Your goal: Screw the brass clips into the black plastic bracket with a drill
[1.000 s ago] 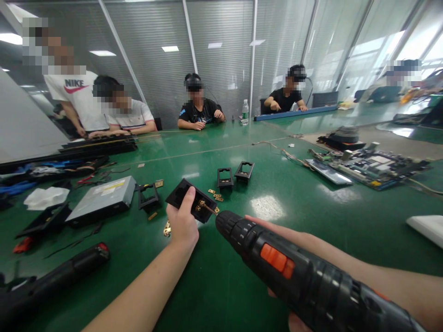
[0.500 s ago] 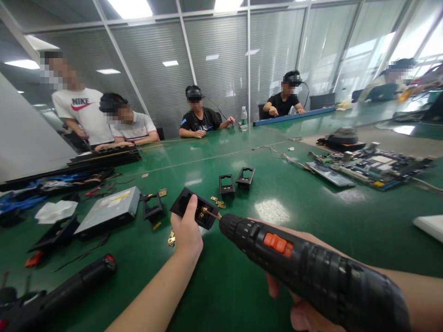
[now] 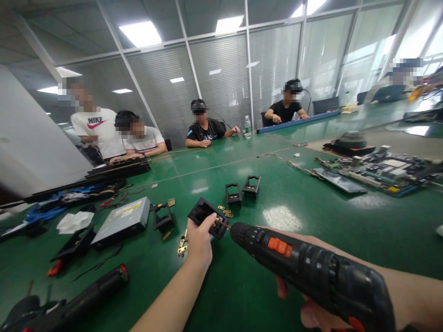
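My left hand [image 3: 200, 237] grips a black plastic frame [image 3: 200, 210], tilted above the green table, with the thumb over its near edge. Brass-coloured parts show inside it. In my right hand [image 3: 313, 309] is a black cordless screwdriver [image 3: 311, 267] with an orange switch, pointing left. Its bit reaches into the frame, at the brass parts. Past my left hand lie two similar black frames, one [image 3: 233, 194] slightly nearer than the other [image 3: 252, 185]. A third frame [image 3: 162, 217] rests to the left. Small brass plates [image 3: 225, 211] are beside them, and more brass pieces [image 3: 182, 246] lie by my left wrist.
On the left are a silver disc drive [image 3: 122, 221], a crumpled white tissue [image 3: 74, 222] and another black power tool [image 3: 76, 295]. Circuit boards [image 3: 391, 170] lie at the right. Several people sit or stand across the table, near a water bottle [image 3: 247, 124].
The whole view has shifted, so things appear a little lower and mostly further right. The frame and screwdriver stay together, the bit still at the brass parts.
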`<state>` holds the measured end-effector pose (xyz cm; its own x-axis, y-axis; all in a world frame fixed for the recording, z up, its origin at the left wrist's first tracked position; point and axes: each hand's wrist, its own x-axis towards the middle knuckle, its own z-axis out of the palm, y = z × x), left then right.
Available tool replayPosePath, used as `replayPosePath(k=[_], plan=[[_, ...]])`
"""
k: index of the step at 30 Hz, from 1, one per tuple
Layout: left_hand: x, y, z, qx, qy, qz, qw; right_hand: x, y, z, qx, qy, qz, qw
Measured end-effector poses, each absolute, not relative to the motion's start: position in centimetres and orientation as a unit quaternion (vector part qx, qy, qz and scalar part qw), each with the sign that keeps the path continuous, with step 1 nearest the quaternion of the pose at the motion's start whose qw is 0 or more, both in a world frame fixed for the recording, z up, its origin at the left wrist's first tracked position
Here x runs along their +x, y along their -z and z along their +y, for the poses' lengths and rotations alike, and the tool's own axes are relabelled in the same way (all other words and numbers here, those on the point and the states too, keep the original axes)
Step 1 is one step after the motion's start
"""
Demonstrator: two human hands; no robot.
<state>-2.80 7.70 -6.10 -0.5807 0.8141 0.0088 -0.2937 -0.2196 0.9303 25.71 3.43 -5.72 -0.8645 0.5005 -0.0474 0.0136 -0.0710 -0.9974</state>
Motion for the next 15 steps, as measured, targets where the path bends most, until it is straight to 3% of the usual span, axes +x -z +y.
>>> replayPosePath(k=[11,15], plan=[[-3.0,6.5,8.0,0.267,-0.718,0.509,0.393,25.0,2.0,3.5,-0.266,-0.756,-0.588,0.110],[-2.9,6.4,8.1,0.248,-0.724,0.506,0.398,25.2,2.0,3.3,-0.255,-0.740,-0.609,0.126]])
